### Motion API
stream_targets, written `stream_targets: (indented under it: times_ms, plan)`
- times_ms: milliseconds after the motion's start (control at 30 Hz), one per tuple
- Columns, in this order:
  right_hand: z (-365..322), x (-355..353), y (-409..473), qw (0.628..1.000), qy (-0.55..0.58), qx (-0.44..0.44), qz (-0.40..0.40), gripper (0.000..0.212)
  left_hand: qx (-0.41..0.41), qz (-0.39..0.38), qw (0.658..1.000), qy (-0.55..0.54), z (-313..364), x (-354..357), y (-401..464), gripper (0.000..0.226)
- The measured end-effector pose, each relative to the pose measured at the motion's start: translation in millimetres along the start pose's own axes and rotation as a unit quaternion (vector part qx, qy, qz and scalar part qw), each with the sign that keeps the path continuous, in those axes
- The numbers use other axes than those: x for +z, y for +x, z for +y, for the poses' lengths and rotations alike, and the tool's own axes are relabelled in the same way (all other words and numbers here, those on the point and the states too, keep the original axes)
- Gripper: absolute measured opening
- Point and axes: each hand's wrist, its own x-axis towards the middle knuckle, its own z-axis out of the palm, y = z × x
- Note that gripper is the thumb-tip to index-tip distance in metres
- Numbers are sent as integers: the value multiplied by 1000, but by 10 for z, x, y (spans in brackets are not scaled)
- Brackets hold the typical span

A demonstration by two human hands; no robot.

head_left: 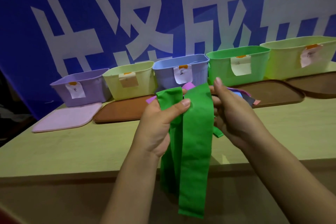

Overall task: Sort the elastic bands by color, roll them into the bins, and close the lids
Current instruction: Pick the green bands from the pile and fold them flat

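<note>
green band [195, 143]: held up over the table edge, its long tail hanging free so it can be rolled.
left hand [160, 123]: thumb pinches the folded top end.
right hand [234, 112]: fingers curl behind the band, steadying it.
green bin [254, 71]: open behind, lid off, ready.

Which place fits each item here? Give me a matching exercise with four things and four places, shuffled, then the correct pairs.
Things:
1. green band
2. pink lid
3. blue bin
4. purple bin

Places:
A. far left of the bin row
B. flat on the table, in front of the purple bin
C. held in both hands
D. middle of the bin row

Pairs: 1-C, 2-B, 3-D, 4-A
</note>
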Motion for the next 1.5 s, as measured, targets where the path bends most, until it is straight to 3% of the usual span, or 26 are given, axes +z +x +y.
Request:
stream_targets:
  times_ms: [100,167,367,533,667,900,1000,1133,1500]
  plan:
    - [-69,18,51,998,20,-48,44,15,-7,8,1000,9,-42,-18,-38,36]
    - [-92,16,92,996,15,-56,62,5,-19,9,1000,9,-66,-22,-52,42]
    - [-126,7,168,996,-10,-62,62,12,-24,34,999,30,-115,-16,-81,42]
    - [-165,-9,109,994,-8,-101,36,12,-18,58,998,22,-141,-18,-89,19]
    - [-205,-13,-18,988,-26,-149,18,11,-33,110,993,-27,-95,-16,-74,35]
    - [-186,85,-267,978,-27,-197,-67,10,17,117,993,17,-55,19,-78,7]
    - [-67,143,-319,977,-18,-194,-82,12,31,108,994,-4,-30,83,-113,18]
    - [91,129,-327,978,-53,-193,-62,9,23,99,995,-25,79,202,-190,6]
    - [87,98,-402,955,-127,-262,58,6,15,62,998,-9,227,215,-301,20]
